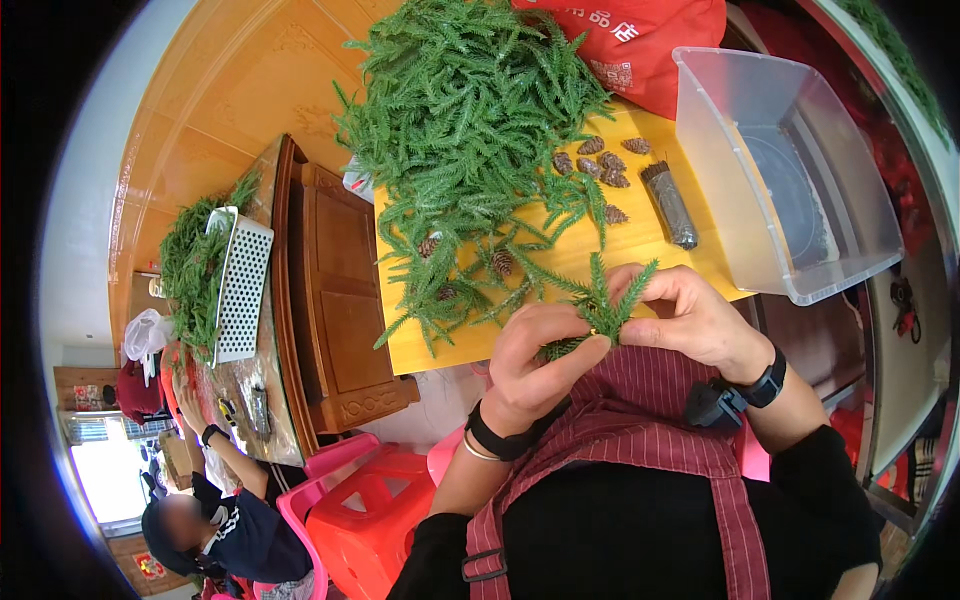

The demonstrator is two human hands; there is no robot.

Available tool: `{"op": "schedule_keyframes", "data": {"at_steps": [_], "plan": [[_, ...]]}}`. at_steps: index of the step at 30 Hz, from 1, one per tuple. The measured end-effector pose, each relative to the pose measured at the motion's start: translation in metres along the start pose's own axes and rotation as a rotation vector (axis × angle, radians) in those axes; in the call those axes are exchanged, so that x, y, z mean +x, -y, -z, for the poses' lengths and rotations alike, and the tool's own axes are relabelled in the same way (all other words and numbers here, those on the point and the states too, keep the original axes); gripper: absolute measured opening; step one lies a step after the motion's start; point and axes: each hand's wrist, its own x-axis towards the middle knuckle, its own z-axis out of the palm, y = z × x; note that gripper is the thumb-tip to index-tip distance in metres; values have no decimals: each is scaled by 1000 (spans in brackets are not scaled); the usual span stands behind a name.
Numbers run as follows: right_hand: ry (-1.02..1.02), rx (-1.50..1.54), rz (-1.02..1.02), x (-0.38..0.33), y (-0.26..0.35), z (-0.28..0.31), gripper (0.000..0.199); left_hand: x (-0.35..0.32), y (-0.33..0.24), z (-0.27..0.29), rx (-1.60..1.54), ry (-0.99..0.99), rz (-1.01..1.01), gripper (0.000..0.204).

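Green artificial fir sprig (605, 305), plastic, soft-needled: being held between both hands above the near edge of the yellow wooden tabletop (650, 240), in front of the striped maroon apron (640, 420). Long axis is running roughly upright in the picture, tilting slightly; the forked tips are pointing away from the person toward the tabletop, the stem end is pointing down toward the left hand. Two or three short needled branches are fanning out from one stem; a darker tuft is showing at the base.

Left hand (535, 360): curling closed around the lower stem, thumb and fingers pinching it; a black wristband and a thin bangle are sitting on the wrist.

Right hand (690, 315): fingertips closing on the upper right branch of the sprig, thumb pressing from below; a black watch is sitting on the wrist.

Large heap of loose green fir sprigs (465, 120): covering the far left part of the tabletop, well apart from the hands.

Small brown pine cones (600, 165): lying scattered beside the heap, a few more lying among the sprigs nearer the person.

Dark cylindrical bundle of thin wires (670, 205): lying just beside the cones.

Clear rectangular plastic tub (790, 170): standing at the right end of the tabletop.

Red fabric bag (640, 40): lying at the far edge.

Second person (215, 520): sitting at a separate table to the left, near a white perforated basket (240, 285).
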Motion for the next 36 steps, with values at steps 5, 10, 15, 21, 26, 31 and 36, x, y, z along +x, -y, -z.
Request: {"op": "schedule_keyframes", "data": {"at_steps": [5,10,15,21,26,31,36], "plan": [[-26,80,-68,-2,-1,-4,18,1,-2,-1,-4,-5,-2,26],[-54,95,-72,-3,-5,-5,19,-1,0,-4,-5,-10,-10,25],[-94,181,-128,-6,-9,-4,27,2,-2,-9,-33,-57,40,27],[-201,227,-76,-6,-14,-6,25,7,-13,-10,44,-69,188,22],[-243,120,3,-2,-13,-7,10,6,-17,-12,20,-57,358,15],[-235,46,47,-2,-15,-8,10,5,-22,-19,-131,-152,593,16],[-247,231,-121,-3,-22,-7,12,4,-14,-15,-25,-102,402,15]]}}
